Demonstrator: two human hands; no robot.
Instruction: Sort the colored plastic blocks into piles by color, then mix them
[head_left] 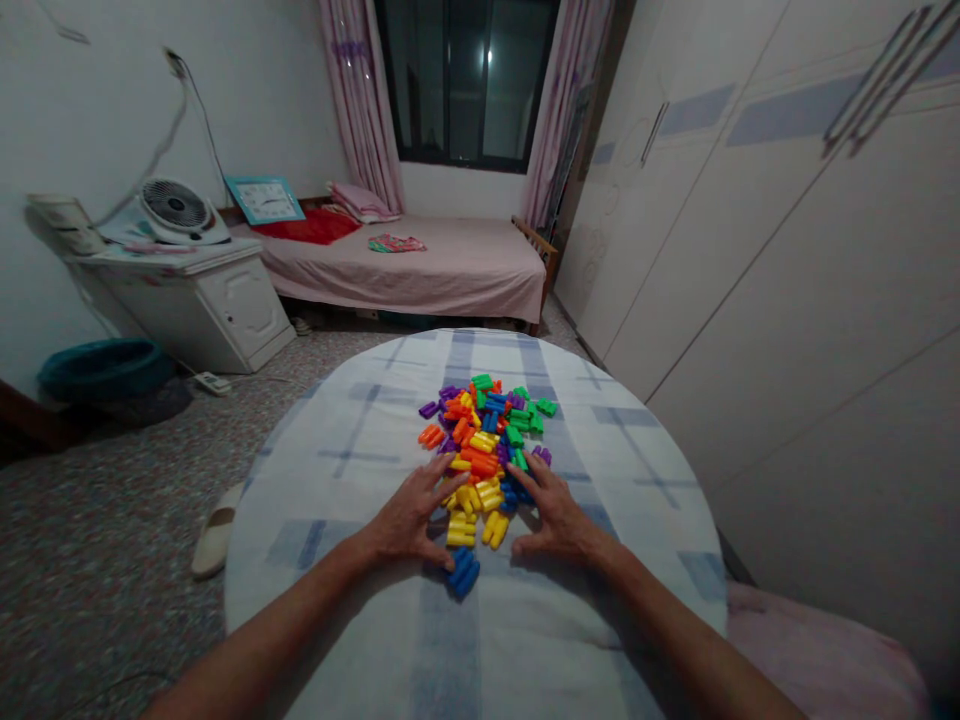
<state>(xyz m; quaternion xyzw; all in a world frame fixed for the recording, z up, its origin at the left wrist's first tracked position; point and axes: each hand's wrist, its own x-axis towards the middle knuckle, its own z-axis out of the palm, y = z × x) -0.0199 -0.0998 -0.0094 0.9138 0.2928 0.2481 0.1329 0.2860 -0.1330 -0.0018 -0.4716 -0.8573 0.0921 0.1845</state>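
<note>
A loose heap of small plastic building pieces [480, 462] in orange, yellow, green, blue and purple lies on the round table. My left hand [411, 508] rests at the heap's left side, fingers spread, its thumb touching or close beside a blue piece [463, 574] at the near end. On the right side my right hand [553, 515] is also spread, fingertips at the green and blue pieces. Between the two hands are several yellow pieces [461, 528]. Neither hand is closed around a piece.
A checked cloth covers the table [322, 500]. Behind it stands a bed [465, 265] with pink bedding. To the left are a white cabinet [232, 300] with a fan [176, 208], a teal basin [105, 368] and a slipper [217, 535]. A tall wardrobe [787, 300] lines the right.
</note>
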